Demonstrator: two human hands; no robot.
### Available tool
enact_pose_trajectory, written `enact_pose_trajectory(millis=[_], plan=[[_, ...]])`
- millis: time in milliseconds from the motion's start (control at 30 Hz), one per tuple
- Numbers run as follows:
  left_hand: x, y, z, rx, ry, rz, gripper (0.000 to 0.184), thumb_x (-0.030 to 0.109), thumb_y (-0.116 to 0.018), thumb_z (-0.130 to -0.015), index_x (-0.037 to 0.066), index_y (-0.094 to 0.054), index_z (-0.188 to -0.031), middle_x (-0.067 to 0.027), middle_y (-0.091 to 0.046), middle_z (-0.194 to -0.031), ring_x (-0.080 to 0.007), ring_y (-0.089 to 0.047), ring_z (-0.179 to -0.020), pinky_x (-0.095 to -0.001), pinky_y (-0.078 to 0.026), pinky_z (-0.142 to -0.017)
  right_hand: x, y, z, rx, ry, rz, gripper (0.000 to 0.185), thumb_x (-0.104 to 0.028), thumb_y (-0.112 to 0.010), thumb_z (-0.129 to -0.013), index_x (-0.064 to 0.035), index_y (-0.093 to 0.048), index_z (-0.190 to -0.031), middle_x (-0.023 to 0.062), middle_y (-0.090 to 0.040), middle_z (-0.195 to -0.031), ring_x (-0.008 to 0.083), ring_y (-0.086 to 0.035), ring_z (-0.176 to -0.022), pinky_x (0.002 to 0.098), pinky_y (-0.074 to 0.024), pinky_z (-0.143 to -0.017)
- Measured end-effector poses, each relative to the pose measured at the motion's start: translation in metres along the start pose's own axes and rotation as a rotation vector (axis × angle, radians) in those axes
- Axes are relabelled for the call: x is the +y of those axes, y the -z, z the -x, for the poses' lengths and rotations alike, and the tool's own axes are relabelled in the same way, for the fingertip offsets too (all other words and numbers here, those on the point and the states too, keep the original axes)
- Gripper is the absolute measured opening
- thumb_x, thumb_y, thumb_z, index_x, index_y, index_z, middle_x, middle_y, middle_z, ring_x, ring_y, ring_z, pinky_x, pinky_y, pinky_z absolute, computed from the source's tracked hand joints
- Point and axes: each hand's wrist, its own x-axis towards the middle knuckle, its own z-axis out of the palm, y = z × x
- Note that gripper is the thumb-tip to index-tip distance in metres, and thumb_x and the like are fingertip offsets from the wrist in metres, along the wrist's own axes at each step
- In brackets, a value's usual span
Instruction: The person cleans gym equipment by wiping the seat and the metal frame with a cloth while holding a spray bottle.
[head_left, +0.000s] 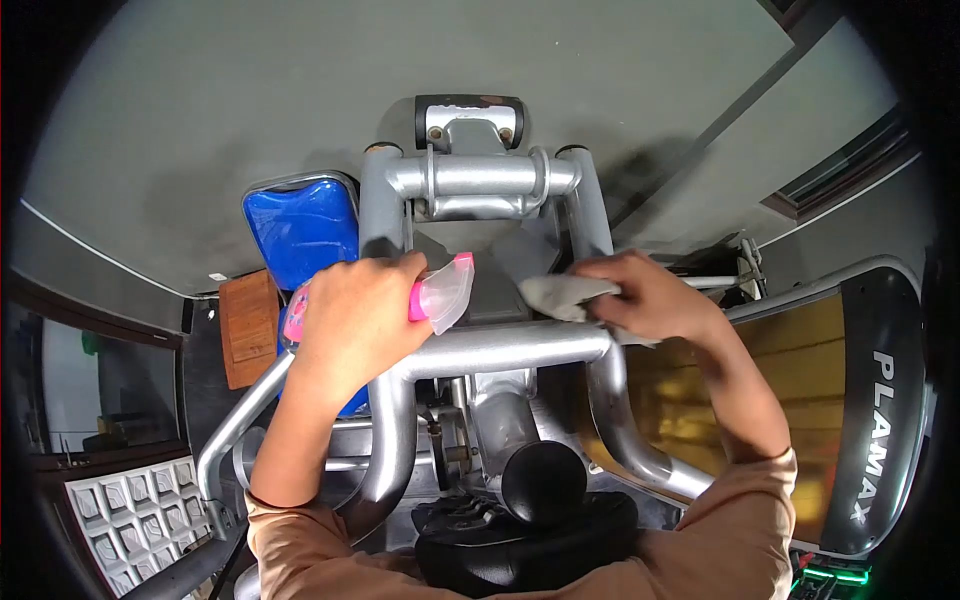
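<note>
My left hand (355, 315) is wrapped round a spray bottle (447, 298) with a clear head and pink parts. Most of the bottle is hidden behind my fingers, and its head points to the right. In my right hand (650, 295) is a light grey cloth (560, 297), bunched and hanging from the fingers. Both hands are over the silver tubular frame (490, 350) of a gym machine, near its front crossbar. The cloth overlaps the right end of this bar; whether it presses on it I cannot tell.
Behind the bar, a thicker crossbar (490, 177) joins two uprights. A blue-backed chair (302, 230) and a brown wooden piece (248, 330) stand left. On the right leans a black-and-gold board (860, 420) lettered PLAMAX. Below me is a round black knob (543, 482).
</note>
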Motion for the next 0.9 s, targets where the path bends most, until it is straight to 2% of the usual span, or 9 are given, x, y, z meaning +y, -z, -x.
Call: enact_pose_trajectory(millis=[33,100,200,267,367,433,533,600,900], plan=[[0.000,0.000,0.000,-0.010,0.010,-0.003,0.021,0.026,-0.072,-0.075,0.008,-0.068,-0.086,-0.0170,-0.069,-0.070,-0.0380,-0.071,-0.068,-0.0486,-0.057,-0.065,0.007,-0.002,0.012,0.003,0.005,-0.002,0.032,-0.011,-0.062,-0.087,-0.0022,-0.065,-0.118,0.0174,-0.071,-0.094,0.0268,-0.071,-0.089,0.0372,-0.0537,-0.082],[0.001,0.001,0.001,-0.009,0.009,-0.008,0.021,0.026,-0.072,-0.076,0.009,-0.069,-0.087,-0.0167,-0.069,-0.070,-0.0383,-0.070,-0.068,-0.0487,-0.057,-0.065,0.023,-0.020,0.034,0.382,-0.017,-0.185,0.026,-0.006,-0.059,-0.087,-0.0013,-0.064,-0.113,0.0098,-0.069,-0.089,0.0166,-0.066,-0.084,0.0317,-0.0522,-0.078],[0.001,0.003,-0.002,-0.024,0.013,-0.013,0.026,0.034,-0.075,-0.078,0.010,-0.070,-0.088,-0.0159,-0.069,-0.069,-0.0386,-0.070,-0.068,-0.0482,-0.056,-0.064,0.030,-0.048,0.044,0.550,0.012,-0.266,0.025,-0.003,-0.057,-0.088,-0.0004,-0.064,-0.112,0.0057,-0.068,-0.091,0.0134,-0.061,-0.085,0.0324,-0.0514,-0.077],[0.000,0.004,0.000,-0.047,0.028,-0.021,0.033,0.041,-0.078,-0.081,0.010,-0.072,-0.087,-0.0154,-0.068,-0.068,-0.0385,-0.069,-0.068,-0.0478,-0.055,-0.064,0.026,-0.058,0.048,0.513,0.031,-0.166,0.024,-0.001,-0.055,-0.091,0.0014,-0.062,-0.114,0.0134,-0.067,-0.091,0.0195,-0.064,-0.085,0.0333,-0.0514,-0.078],[-0.001,0.008,0.008,-0.026,0.005,0.056,0.036,0.043,-0.077,-0.082,0.007,-0.070,-0.085,-0.0144,-0.066,-0.065,-0.0377,-0.067,-0.064,-0.0459,-0.052,-0.062,0.015,-0.064,0.042,0.602,0.146,-0.050,0.024,-0.001,-0.054,-0.091,0.0020,-0.062,-0.113,0.0159,-0.066,-0.092,0.0221,-0.065,-0.085,0.0329,-0.0514,-0.079],[-0.001,0.018,0.017,-0.058,0.072,0.219,0.039,0.043,-0.077,-0.083,0.004,-0.070,-0.085,-0.0144,-0.065,-0.066,-0.0362,-0.066,-0.063,-0.0433,-0.050,-0.062,0.017,-0.066,0.040,0.610,0.036,-0.207,0.027,0.001,-0.053,-0.090,0.0020,-0.062,-0.115,0.0146,-0.068,-0.096,0.0201,-0.066,-0.088,0.0316,-0.0509,-0.081],[-0.004,0.024,0.034,-0.075,0.101,0.282,0.041,0.043,-0.076,-0.084,0.003,-0.071,-0.088,-0.0148,-0.066,-0.070,-0.0346,-0.065,-0.064,-0.0414,-0.050,-0.063,0.032,-0.083,0.037,0.739,0.066,-0.317,0.027,0.000,-0.053,-0.091,0.0019,-0.061,-0.117,0.0119,-0.068,-0.098,0.0176,-0.064,-0.090,0.0300,-0.0498,-0.083],[-0.004,0.030,0.046,-0.094,0.117,0.260,0.044,0.050,-0.073,-0.085,0.006,-0.072,-0.090,-0.0154,-0.066,-0.066,-0.0400,-0.068,-0.067,-0.0469,-0.052,-0.061,0.037,-0.092,0.039,0.765,0.072,-0.342,0.027,-0.001,-0.053,-0.093,0.0006,-0.060,-0.119,0.0085,-0.068,-0.098,0.0147,-0.062,-0.092,0.0283,-0.0483,-0.084],[0.030,0.053,0.068,-0.312,0.042,0.136,0.036,0.046,-0.078,-0.080,0.011,-0.074,-0.088,-0.0098,-0.069,-0.068,-0.0330,-0.070,-0.064,-0.0418,-0.054,-0.061,0.046,-0.105,0.040,0.925,0.111,-0.453,0.028,-0.002,-0.053,-0.092,-0.0006,-0.061,-0.120,0.0036,-0.064,-0.095,0.0127,-0.058,-0.088,0.0273,-0.0465,-0.082]])
